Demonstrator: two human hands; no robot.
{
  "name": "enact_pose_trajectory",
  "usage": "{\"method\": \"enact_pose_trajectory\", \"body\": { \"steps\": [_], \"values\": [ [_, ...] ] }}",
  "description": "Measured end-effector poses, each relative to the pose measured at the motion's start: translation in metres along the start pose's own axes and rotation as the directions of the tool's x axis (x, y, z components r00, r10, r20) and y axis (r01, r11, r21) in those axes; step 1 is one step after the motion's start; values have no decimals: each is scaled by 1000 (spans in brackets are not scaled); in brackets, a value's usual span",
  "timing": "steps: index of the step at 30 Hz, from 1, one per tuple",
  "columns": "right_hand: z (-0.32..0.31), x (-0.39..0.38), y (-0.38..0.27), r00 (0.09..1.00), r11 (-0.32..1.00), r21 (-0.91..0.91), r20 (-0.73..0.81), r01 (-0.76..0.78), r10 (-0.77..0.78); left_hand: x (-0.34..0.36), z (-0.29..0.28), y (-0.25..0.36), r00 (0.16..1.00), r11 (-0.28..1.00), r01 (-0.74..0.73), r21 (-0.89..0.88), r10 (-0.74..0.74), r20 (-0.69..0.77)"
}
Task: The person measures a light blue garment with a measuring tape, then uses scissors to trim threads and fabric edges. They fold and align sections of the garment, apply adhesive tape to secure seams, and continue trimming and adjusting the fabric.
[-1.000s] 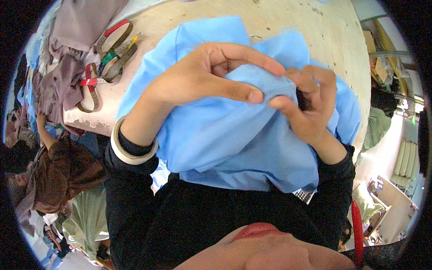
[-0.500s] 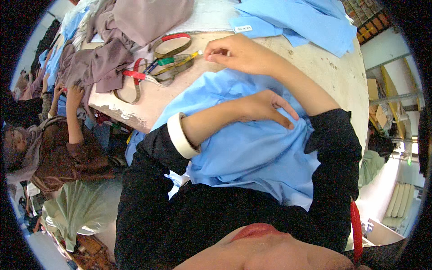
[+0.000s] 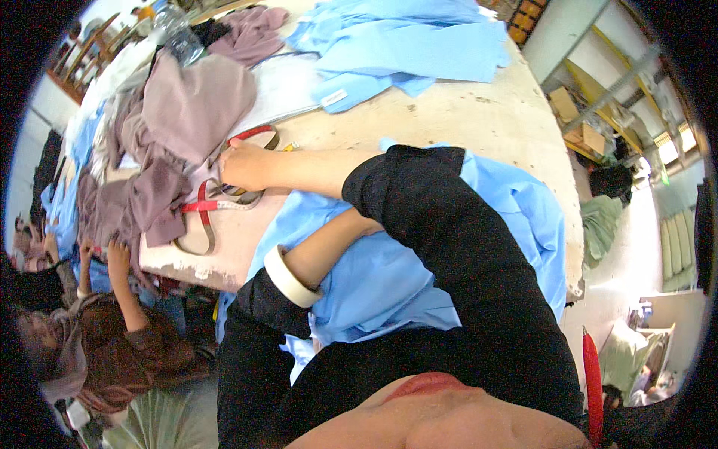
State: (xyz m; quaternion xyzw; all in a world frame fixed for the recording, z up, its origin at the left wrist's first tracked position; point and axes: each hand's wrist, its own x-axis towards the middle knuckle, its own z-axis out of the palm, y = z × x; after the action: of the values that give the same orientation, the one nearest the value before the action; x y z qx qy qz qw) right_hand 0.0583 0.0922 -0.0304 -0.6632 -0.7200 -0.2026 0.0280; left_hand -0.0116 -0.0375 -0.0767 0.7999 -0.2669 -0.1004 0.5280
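Observation:
My right hand (image 3: pixel 245 166) reaches across to the far left, fingers curled down over the tape measure (image 3: pixel 203 206) on the table. What lies inside those fingers is hidden. The tape measure is red, white and brownish and lies in loops around the hand. My left hand (image 3: pixel 362 222) rests on the light blue cloth (image 3: pixel 381 273) in front of me, its fingers covered by my right sleeve. A cream-white roll of tape (image 3: pixel 290 277) circles my left wrist like a bangle.
The pale, worn table (image 3: pixel 441 123) carries mauve fabric (image 3: pixel 198 97) at the far left and light blue cut pieces (image 3: pixel 404 45) with a white label at the back. At the left edge, a co-worker in brown (image 3: pixel 134 337) handles mauve cloth. Shelving (image 3: pixel 598 97) stands at the right.
My right hand has swung left from above the blue cloth onto the tape measure, covering a green and blue item there. Its sleeve now hides my left fingers. The view has shifted.

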Motion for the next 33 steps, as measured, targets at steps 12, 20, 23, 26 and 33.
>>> {"method": "enact_pose_trajectory", "body": {
  "steps": [12, 20, 23, 26, 33],
  "values": [
    [-102, -64, 61, 853, 875, 20, -216, -484, 476, 15, -10, 67, 933, 886, 356, -295, -352, 71],
    [-207, -227, 13, 611, 608, 479, -172, -633, 772, 12, -5, 68, 957, 760, 240, -604, -290, 16],
    [-211, -281, -33, 381, 378, 647, -144, -662, 914, 10, -8, 73, 948, 639, 237, -732, -318, 29],
    [-199, -309, -65, 294, 239, 601, -7, -763, 956, 9, -8, 80, 957, 641, 180, -746, -289, -18],
    [-169, -328, -67, 400, 47, 898, 148, -437, 905, 7, -5, 84, 962, 730, 122, -673, -254, -101]
  ]
}}
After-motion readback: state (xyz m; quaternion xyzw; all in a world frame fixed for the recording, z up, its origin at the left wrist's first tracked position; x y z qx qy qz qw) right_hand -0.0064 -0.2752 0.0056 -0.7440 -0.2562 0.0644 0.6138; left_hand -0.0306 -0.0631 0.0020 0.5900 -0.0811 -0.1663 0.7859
